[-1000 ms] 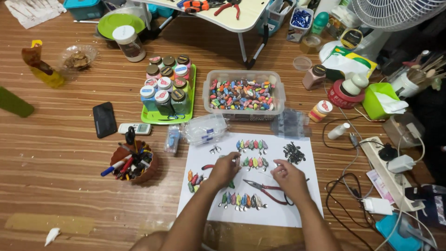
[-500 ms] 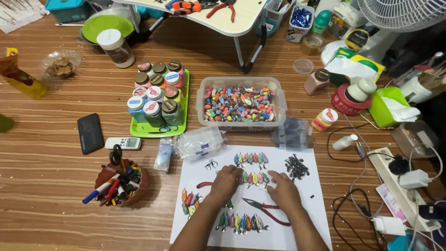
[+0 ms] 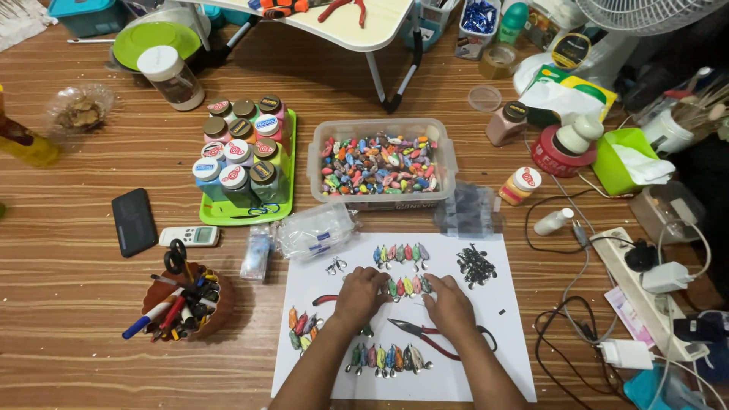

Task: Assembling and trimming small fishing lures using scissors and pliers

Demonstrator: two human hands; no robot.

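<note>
clear tub [image 3: 315, 178] of coloured beads [image 3: 378, 164]

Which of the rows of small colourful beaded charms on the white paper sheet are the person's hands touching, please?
The middle row of colourful charms, lying between the left hand and right hand. The top row and bottom row lie apart from both hands.

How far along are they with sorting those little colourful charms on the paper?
Done: rows of charms already lie on the white paper, with more along the bottom and a cluster at left. In hand: the left hand and right hand work at the middle row. Left: the clear tub is still full.
</note>
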